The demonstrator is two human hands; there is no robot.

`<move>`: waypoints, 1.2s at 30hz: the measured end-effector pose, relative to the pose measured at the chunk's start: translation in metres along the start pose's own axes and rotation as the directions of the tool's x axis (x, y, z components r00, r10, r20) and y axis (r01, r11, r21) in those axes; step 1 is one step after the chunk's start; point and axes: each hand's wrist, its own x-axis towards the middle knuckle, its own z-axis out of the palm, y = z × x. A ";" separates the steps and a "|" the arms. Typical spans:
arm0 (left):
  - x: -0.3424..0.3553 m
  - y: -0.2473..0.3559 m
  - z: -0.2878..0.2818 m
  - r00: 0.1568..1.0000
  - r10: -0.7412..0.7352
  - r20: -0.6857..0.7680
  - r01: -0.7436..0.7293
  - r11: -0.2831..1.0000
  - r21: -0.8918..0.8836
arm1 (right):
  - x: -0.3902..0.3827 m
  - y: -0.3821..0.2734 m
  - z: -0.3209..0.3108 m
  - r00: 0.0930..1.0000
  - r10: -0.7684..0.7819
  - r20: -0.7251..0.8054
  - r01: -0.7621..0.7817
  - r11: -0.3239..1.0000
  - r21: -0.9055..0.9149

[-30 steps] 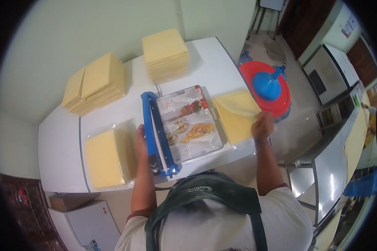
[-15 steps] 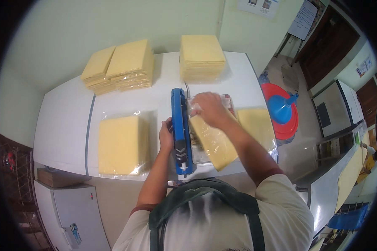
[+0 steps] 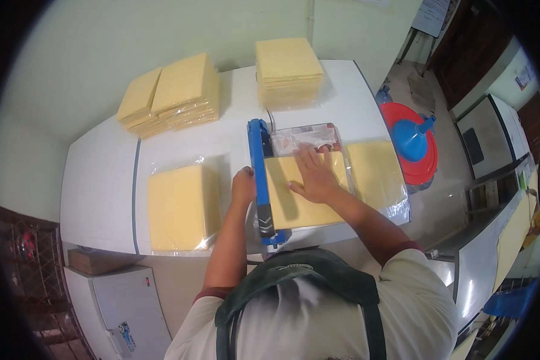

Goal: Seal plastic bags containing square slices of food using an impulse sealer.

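My right hand lies flat with spread fingers on a plastic-wrapped yellow packet. The packet's left edge meets a long blue heat sealer. My left hand is closed against the sealer's left side, with its fingertips partly hidden. Under the packet's far end a flat tray with clear plastic and red patches shows. Right of it lies another yellow packet in clear film. A thicker wrapped yellow stack sits to the left of my left hand.
Yellow stacks stand along the back of the white table, two at left and one at centre. Beyond the right edge are a red round lid and a blue funnel. A white cabinet stands lower left.
My right hand has laid the tilted packet flat, its edge against the sealer, and now presses on it with spread fingers. My left hand stays by the sealer. The view has shifted slightly.
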 end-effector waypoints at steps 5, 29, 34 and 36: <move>-0.003 0.023 0.007 0.992 -0.075 -0.100 0.045 0.959 -0.280 | -0.041 0.012 0.010 0.922 0.372 0.106 -0.371 0.928 -0.028; -0.006 0.104 -0.136 0.932 -0.020 -0.361 -0.301 0.510 -0.806 | -0.042 0.055 -0.018 0.871 0.492 0.009 -0.492 0.871 0.012; -0.150 0.210 -0.125 0.546 0.821 0.170 -0.547 0.502 -0.670 | -0.034 0.033 0.001 0.882 0.458 0.106 -0.448 0.887 -0.112; -0.140 0.216 -0.046 0.489 0.832 0.262 -0.592 0.537 -0.601 | -0.036 0.033 0.008 0.890 0.448 0.088 -0.439 0.892 -0.105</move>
